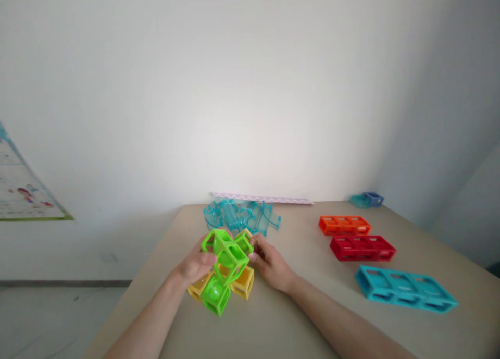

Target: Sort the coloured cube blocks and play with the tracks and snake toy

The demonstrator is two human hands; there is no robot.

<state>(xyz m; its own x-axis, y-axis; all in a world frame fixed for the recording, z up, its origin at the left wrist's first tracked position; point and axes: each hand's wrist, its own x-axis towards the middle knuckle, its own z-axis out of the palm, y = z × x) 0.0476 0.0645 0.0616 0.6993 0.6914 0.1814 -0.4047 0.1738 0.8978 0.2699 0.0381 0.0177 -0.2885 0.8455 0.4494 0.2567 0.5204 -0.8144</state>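
Several hollow, open-sided cube blocks in green and yellow are gathered in front of me. My left hand (197, 261) is closed on the upper green block (230, 259), thumb across its left side. My right hand (273, 265) pinches the right side of a smaller-looking green block (244, 242), which has a bit of yellow behind it. Below the hands are a lower green block (216, 295) and a yellow block (243, 282). More yellow shows at the lower left. The overlap hides which of these blocks are joined.
Clear teal track pieces (234, 215) lie beyond my hands, before a pale patterned strip (261, 198) by the wall. To the right are orange (344, 225), red (363, 248) and teal three-cell blocks (406, 289). A dark blue block (374, 199) sits at the table's (304, 317) far right corner.
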